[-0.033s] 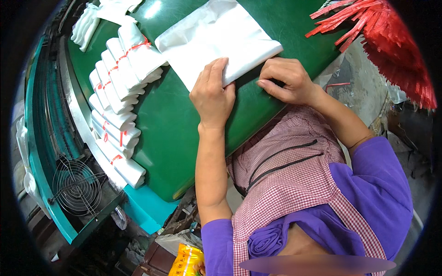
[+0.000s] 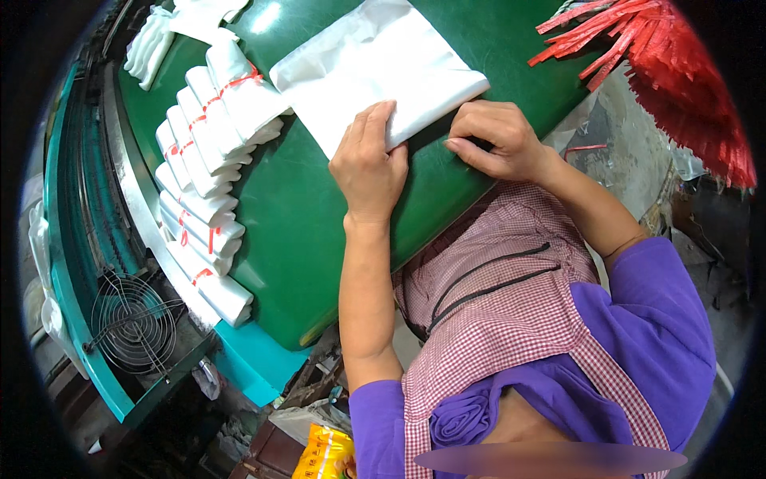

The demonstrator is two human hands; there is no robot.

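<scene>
1. White plastic bags, a flat stack point(image 2: 375, 68), lie on the green table point(image 2: 319, 231) right ahead of me, the near corner under both my hands.
2. My left hand point(image 2: 369, 164) lies palm down on the stack's near edge, fingers straight and close together, the tips pressing the top sheet; it grips nothing.
3. My right hand point(image 2: 495, 140) sits just beside it at the same edge, fingers curled narrow and pinched onto the edge of the stack where it meets the table. I cannot tell how many sheets are in the pinch.
4. Closer to me than the hands I see my checked apron point(image 2: 495, 311) and purple sleeves point(image 2: 654, 319).
5. To the left of the stack, a row of rolled white bundles tied with red string point(image 2: 209, 168) runs along the table's far-left side, touching one another, apart from the stack.
6. Beyond that row a few more white bundles point(image 2: 152, 44) lie near the table's top corner.
7. At the right, well apart from my right hand, a bunch of red plastic strips point(image 2: 670, 72) hangs past the table's edge.
8. Low at the left, below the table's rim, there is a wire fan guard point(image 2: 132, 323) in a teal frame.
</scene>
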